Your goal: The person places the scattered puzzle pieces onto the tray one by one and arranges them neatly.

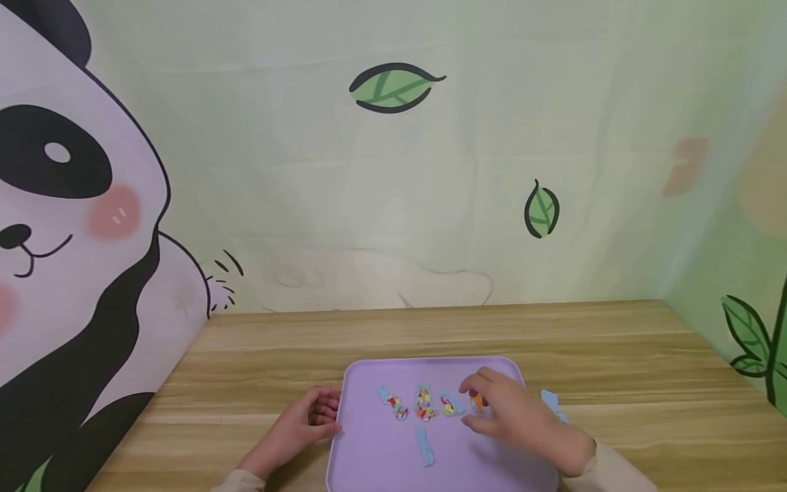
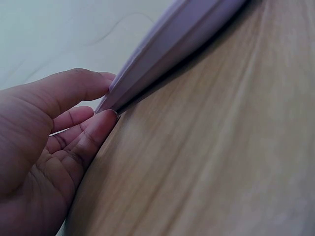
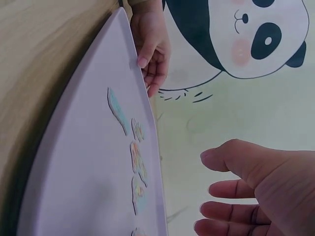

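A light purple tray (image 1: 381,471) lies on the wooden table. My left hand (image 1: 310,417) holds its left rim, thumb and fingertips against the outer edge in the left wrist view. Over the tray's right side my right hand (image 1: 507,413) hovers with fingers apart and nothing visible between them. Below its fingers an orange-patterned piece (image 1: 477,402) shows, partly hidden. Further left lie several flat pieces with bright patterns: a blue-ended piece (image 1: 393,403), a tall piece (image 1: 423,403) and a small piece (image 1: 451,404). Nearer me is a plain light blue strip (image 1: 424,447).
Light blue pieces (image 1: 551,402) lie on the table just right of the tray, partly behind my right arm. The wooden table (image 1: 277,355) reaches back to a printed cloth backdrop with a panda (image 1: 80,225) at left.
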The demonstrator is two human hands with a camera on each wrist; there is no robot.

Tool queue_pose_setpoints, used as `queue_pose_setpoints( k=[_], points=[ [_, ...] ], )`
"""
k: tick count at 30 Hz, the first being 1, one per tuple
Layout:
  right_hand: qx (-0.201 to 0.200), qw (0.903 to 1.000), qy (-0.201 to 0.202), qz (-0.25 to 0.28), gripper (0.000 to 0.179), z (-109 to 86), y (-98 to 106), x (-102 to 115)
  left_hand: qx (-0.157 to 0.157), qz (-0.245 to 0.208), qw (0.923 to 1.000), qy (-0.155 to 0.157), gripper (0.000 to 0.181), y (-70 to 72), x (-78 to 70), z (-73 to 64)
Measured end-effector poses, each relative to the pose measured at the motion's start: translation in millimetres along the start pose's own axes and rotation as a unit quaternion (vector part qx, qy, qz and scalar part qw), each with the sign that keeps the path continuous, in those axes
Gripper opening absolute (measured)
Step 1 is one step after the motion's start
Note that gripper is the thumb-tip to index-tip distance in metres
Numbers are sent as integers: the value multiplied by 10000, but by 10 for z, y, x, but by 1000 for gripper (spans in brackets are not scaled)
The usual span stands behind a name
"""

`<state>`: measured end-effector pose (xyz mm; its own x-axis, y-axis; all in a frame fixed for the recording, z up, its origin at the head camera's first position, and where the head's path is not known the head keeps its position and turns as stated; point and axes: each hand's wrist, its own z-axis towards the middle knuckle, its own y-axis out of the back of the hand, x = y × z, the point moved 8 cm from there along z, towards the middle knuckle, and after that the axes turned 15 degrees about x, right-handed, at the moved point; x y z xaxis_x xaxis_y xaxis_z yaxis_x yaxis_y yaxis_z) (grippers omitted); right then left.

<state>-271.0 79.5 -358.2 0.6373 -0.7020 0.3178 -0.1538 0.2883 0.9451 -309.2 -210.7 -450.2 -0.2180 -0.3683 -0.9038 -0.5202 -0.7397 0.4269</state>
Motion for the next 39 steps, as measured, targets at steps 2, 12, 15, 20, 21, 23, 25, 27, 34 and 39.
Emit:
queue_pose_setpoints(
  k=[2, 12, 15, 20, 21, 23, 25, 27, 34, 39],
  points=[
    [-105, 9999, -38, -39, 29, -35, 26, -37, -6, 11, 10000, -22, 54, 3, 6, 1],
    [-507, 9986, -145, 104, 25, -224, 138, -246, -21, 29, 10000, 33, 54, 1, 17, 12],
    [-587, 9979, -246, 83, 25, -280, 161, -320, -22, 56, 10000, 29, 54, 1, 11, 15],
    [-608, 9975, -335, 118, 26, -360, 173, -429, -6, 4, 10000, -44, 55, -3, -11, 5],
    [-628, 9975, -314, 102, 25, -374, 175, -443, -2, 6, 10000, -82, 54, -2, -15, 2],
    [-670, 9973, -288, 71, 24, -402, 177, -469, 2, -2, 9999, -101, 54, -5, -15, -2],
    [-722, 9969, -307, 39, 24, -435, 180, -502, -7, 23, 10000, -53, 54, -7, -4, -2],
    [-747, 9966, -353, 3, 25, -470, 177, -540, -10, 43, 10000, -48, 54, -9, -1, -2],
    [-658, 9948, -772, -4, 24, -613, 139, -723, -63, 68, 10000, 19, 54, -4, -9, 2],
    [-669, 9928, -985, -132, 26, -704, 106, -839, -73, 31, 10000, 47, 55, -3, -14, -10]
  ],
)
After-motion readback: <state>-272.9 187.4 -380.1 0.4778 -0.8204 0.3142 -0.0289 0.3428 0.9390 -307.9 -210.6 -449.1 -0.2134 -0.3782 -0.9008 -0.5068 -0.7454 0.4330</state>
